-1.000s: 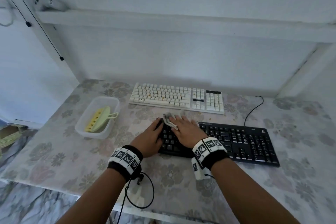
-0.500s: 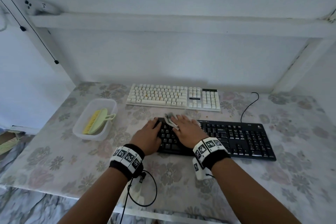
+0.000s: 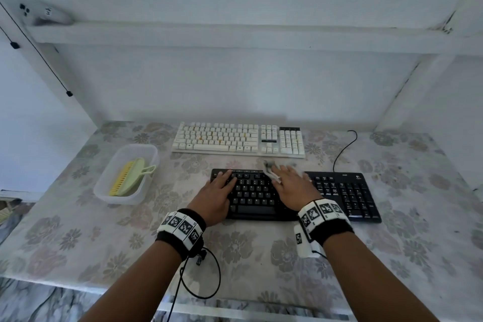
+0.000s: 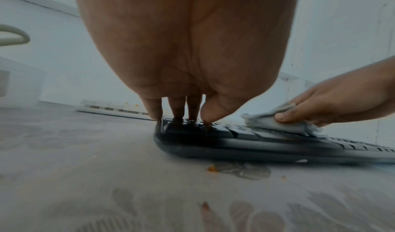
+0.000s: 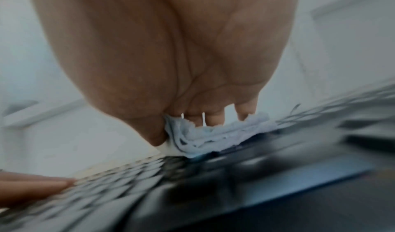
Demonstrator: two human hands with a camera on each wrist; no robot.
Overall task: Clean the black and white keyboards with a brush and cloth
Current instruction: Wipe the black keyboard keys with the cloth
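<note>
- White walls and a white ledge close in behind the floral-covered table (image 3: pixel 78 230), which fills the lower half of the head view.
- Nearest the person lies the black keyboard (image 3: pixel 339 191), set square to the table edge, its cord looping off from the far right corner.
- Just beyond it, apart and nearer the wall, sits the white keyboard (image 3: pixel 235 138), with a few yellowish specks among its keys.
- Off to the left, well clear of both keyboards, a clear plastic tub (image 3: pixel 104 185) holds the brush (image 3: pixel 130 175), pale green with yellow bristles, untouched.
- Only the head view shows the tub, the brush and the whole layout; the wrist views see little past the palms.
- From the left wrist view you get the left hand (image 4: pixel 188 49) with straight fingers spread and their tips planted on the black keyboard's left end, pressing it down; crumbs lie on the cloth-covered table in front.
- That same view catches the right hand (image 4: pixel 342 100) from the side, thumb and fingers pinching a folded pale cloth (image 4: pixel 278 122) flat against the keys.
- From the right wrist view, badly smeared, the cloth bunches under the fingertips (image 5: pixel 215 119), thumb clamping its near edge.
- The two hands are apart, a stretch of bare keys between them, the cloth at the keyboard's upper middle.
</note>
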